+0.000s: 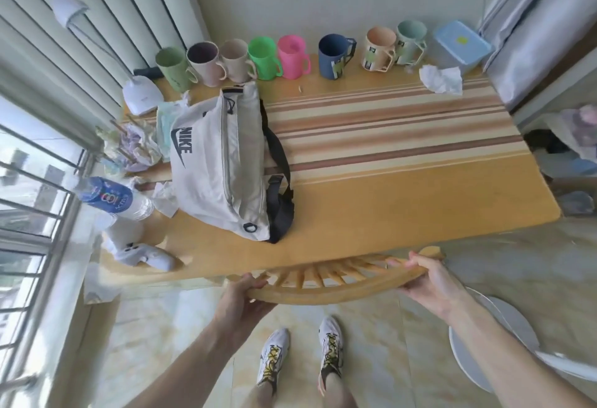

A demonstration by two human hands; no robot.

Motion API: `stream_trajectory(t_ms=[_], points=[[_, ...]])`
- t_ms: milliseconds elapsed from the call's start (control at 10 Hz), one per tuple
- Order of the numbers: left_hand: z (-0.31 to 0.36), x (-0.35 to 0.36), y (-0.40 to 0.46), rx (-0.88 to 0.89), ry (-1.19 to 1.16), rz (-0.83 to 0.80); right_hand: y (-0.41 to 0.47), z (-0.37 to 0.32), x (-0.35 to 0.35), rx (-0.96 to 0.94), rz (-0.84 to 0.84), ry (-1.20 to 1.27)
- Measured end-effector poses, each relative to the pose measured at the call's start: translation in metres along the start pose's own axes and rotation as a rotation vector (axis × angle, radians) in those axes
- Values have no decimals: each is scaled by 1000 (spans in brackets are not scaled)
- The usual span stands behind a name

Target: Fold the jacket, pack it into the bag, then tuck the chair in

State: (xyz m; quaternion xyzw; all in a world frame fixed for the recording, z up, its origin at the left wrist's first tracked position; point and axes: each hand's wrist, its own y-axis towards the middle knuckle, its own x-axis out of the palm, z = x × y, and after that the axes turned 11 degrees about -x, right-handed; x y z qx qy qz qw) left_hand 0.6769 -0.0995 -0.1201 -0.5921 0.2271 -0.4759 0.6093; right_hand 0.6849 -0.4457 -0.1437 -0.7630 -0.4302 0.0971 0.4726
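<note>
Hands: left hand (240,291), right hand (426,278), fingers clamped on 1 chair (323,291); 1 bag (223,162), 8 mugs (332,55) on table (403,201).

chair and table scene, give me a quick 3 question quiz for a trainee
1. True or false: both hands grip the top rail of the chair.
2. Which mug stands between the green mug and the navy mug? A) pink B) beige C) mint
3. Fill in: the white bag lies on the ____.

Key
1. True: left hand at one end, right hand at the other.
2. A, the pink mug.
3. table.
</note>
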Motion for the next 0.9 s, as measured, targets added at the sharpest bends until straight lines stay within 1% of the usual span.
stream_trajectory(t_ms=[100,200,300,400,500,600,700,800,900], points=[[1,1,0,-21,47,123,-3,-7,1,-12,7,-66],[2,9,-13,48,247,357,-8,-9,3,-152,200,-431],[-8,12,-14,260,840,710,-12,0,-1,-794,336,-1219],[-27,4,-2,740,1575,911,-14,17,-3,-1268,125,-1689],[-36,9,4,783,1855,855,-12,25,-5,-1328,74,-1866],[-31,22,0,669,1993,890,-9,23,-1,-1313,92,-1874],[-22,34,-9,530,2147,800,-17,23,2,-1180,95,-1947],[-23,29,-25,559,2204,703,-32,25,6,-1023,90,-1993],[-34,12,-44,753,2061,652,-54,33,10,-983,63,-1879]])
